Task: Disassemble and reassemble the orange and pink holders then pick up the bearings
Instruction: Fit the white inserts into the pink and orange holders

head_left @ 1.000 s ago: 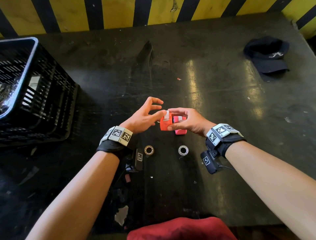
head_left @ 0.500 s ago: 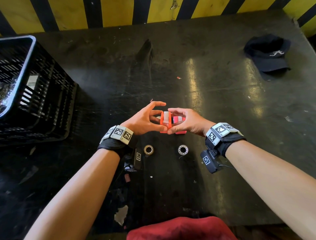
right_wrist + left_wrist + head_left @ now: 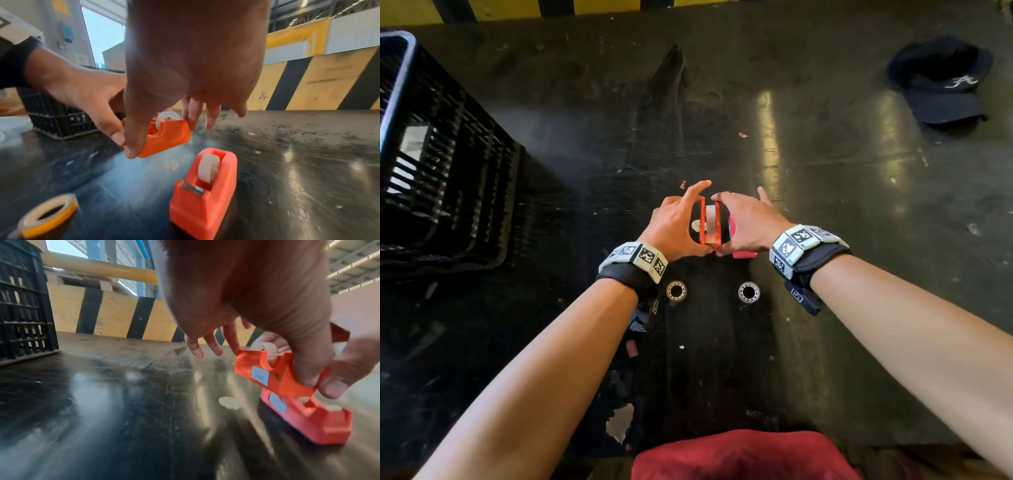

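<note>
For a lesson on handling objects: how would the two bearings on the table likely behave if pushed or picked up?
The bearings are rigid metal rings, probably heavy for their size. Both lie flat, so a push would likely slide them on the glossy table; tipped on edge, they would roll. Their smooth rims may feel slippery.

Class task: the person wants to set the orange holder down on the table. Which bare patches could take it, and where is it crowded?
Bare table lies right of the hands, short of the black cap, and beyond the hands between the black crate and the striped wall. Crowded: the middle, where both hands pinch the orange holder beside the pink holder, with two bearings just nearer.
</note>
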The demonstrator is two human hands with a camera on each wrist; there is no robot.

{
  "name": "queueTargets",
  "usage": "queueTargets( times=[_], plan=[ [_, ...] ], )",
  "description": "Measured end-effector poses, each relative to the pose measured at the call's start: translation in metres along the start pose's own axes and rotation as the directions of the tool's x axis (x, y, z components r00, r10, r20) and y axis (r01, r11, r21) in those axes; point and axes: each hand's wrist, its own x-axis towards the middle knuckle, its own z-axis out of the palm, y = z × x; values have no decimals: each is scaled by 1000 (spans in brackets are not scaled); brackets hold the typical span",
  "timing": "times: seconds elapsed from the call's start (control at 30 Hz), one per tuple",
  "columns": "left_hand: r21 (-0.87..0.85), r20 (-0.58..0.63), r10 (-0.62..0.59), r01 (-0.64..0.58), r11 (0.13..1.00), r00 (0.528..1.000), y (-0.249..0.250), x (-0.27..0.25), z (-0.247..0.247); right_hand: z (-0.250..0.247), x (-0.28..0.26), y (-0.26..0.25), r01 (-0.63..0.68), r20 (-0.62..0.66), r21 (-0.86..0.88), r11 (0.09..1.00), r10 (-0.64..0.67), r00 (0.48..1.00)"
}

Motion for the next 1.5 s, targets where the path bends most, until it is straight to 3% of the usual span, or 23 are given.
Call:
queueTargets(
  times=[0.33,0.57,0.77,0.97,1.13,1.37,1.5],
  plan=[
    [63,25,-58,56,996,998,-25,23,35,33,24,2,-17,-7,-224,974,16,1000],
    [73,46,-87,84,994,995,-32,29,44,33,26,20,-14,44,-86,996,18,999],
    [32,59,-144,142,989,988,-32,26,40,19,0,64,-150,142,-10,989,150,978],
    [-4,-14,-91,91,996,996,-20,20,29,30,-10,64,-143,44,97,985,140,989],
    [40,-101,50,-47,998,994,6,26,19,19,-17,59,-104,-4,155,982,106,994],
    [260,15,84,-85,962,996,42,44,23,3,-25,47,-59,-52,143,988,67,996],
    [247,24,86,-89,965,996,46,44,25,4,-27,50,-68,-31,133,989,72,997]
  ],
)
